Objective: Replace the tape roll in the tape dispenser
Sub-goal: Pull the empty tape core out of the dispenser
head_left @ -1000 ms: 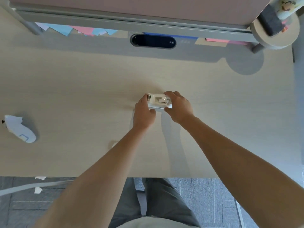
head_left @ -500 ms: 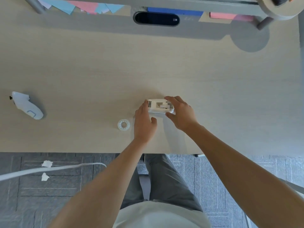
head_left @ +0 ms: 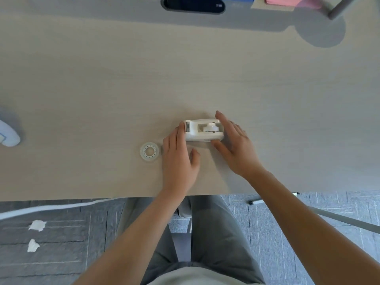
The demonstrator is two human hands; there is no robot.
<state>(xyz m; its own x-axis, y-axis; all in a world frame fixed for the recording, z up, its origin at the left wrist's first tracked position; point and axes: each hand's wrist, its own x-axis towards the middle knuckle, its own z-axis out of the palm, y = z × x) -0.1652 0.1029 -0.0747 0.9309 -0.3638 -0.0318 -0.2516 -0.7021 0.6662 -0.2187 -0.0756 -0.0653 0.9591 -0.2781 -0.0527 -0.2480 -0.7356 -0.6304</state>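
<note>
A white tape dispenser (head_left: 198,135) lies on its side on the pale wooden desk (head_left: 205,68), its hub facing up. My right hand (head_left: 236,149) holds its right end, with fingers over the far side and the thumb on the near side. My left hand (head_left: 178,157) presses its fingertips against the cutter end on the left, with the thumb held off the desk. A clear tape roll (head_left: 150,151) lies flat on the desk just left of my left hand, untouched.
A white hand-held device (head_left: 8,134) lies at the left edge. A dark cable slot (head_left: 193,5) and pink notes (head_left: 281,1) are at the back. The desk's front edge (head_left: 61,197) runs just behind my wrists. Paper scraps (head_left: 37,225) and a white cable (head_left: 51,207) lie on the floor.
My view has tipped down toward me, bringing the clear tape roll into sight beside my left hand. Both hands stay on the dispenser, which has barely moved.
</note>
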